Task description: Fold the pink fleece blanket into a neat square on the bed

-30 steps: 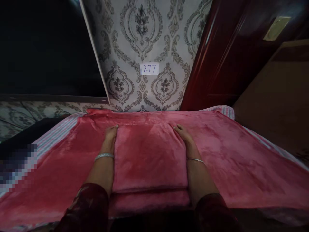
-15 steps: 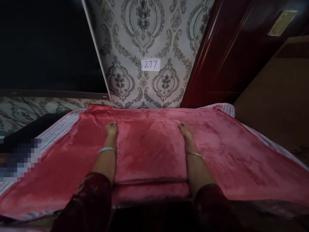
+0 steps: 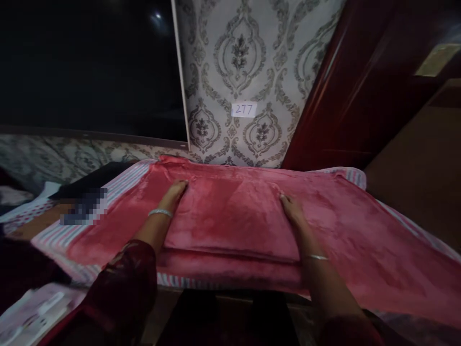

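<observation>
- Cloth (image 3: 360,240), plush, pinkish red, spread flat across the full working width; pale striped border (image 3: 122,185) shows along the left edge, the far right corner and part of the near edge.
- Screen (image 3: 90,67), dark, at far left, above the cloth.
- Wallpaper (image 3: 241,53), pale with grey medallions, on the far wall behind the cloth.
- Wooden panel (image 3: 345,96), glossy dark red, at far right, beside the wallpaper.
- Folded piece (image 3: 230,216), same plush and colour, lying flat in the middle of the cloth, between the forearms. Near side shows two layers parted by a dark crease. Separate item or part of the cloth: cannot tell.
- Brown panel (image 3: 425,158), at right, beyond the cloth's right edge.
- Left hand (image 3: 177,188), at the far left corner of the folded piece, fingers curled together; whether fabric is clamped in them, cannot tell.
- Right hand (image 3: 292,209), at the right edge of the folded piece toward its far corner, thumb and fingers bent close; pinch on the fabric not resolvable.
- Label (image 3: 244,109), white, handwritten "277", on the wallpaper.
- Bracelets, silvery: one on the left wrist (image 3: 160,212), one on the right wrist (image 3: 317,257).
</observation>
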{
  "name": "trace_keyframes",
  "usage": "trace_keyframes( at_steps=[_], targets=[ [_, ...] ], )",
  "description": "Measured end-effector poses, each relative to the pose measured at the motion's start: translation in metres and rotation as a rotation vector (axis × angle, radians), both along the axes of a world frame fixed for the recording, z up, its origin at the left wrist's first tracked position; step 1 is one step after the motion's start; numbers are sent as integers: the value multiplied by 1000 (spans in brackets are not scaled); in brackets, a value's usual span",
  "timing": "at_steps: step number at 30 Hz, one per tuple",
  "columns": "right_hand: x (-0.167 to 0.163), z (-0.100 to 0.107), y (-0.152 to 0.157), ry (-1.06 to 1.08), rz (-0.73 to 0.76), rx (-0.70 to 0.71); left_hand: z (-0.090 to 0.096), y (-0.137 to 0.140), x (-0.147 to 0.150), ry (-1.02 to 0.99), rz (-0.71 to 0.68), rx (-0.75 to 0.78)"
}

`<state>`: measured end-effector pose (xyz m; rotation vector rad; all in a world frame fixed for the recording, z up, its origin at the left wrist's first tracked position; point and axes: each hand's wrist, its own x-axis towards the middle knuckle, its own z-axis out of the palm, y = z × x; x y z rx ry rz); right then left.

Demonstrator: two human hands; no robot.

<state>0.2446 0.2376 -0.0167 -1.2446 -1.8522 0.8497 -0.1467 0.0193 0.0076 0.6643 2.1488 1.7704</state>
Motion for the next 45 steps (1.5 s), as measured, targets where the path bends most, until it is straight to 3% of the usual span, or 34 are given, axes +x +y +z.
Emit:
trace_keyframes(
  at_steps=[6, 11, 14, 19, 23, 27, 33, 37, 41, 45],
  targets=[
    [25, -11, -40, -358, 7, 190, -12, -56, 16, 92, -8, -173],
    [22, -1, -71, -478, -108, 274, -16, -61, 39, 207, 10, -213],
    [24, -3, -78, -494, -125, 252, -18, -61, 46, 214, 33, -214],
    [26, -18, -67, -391, -184, 85, -18, -64, 46, 124, 87, -207],
    [33, -27, -60, -192, -148, 112, -15, -73, 49, 20, 16, -180],
    [61, -31, -75, -80, -50, 147, -16, -105, 64, -59, -53, -61],
    [101, -41, -124, -43, 22, 107, -25, -160, 93, 73, -105, -132],
    [102, -47, -130, 50, 23, 113, -35, -160, 100, 202, -94, -108],
    [107, -50, -124, 144, -20, 28, -40, -158, 99, 287, -22, -107],
    [123, -48, -135, 113, 123, -6, -41, -178, 104, 240, -96, -121]
  ],
)
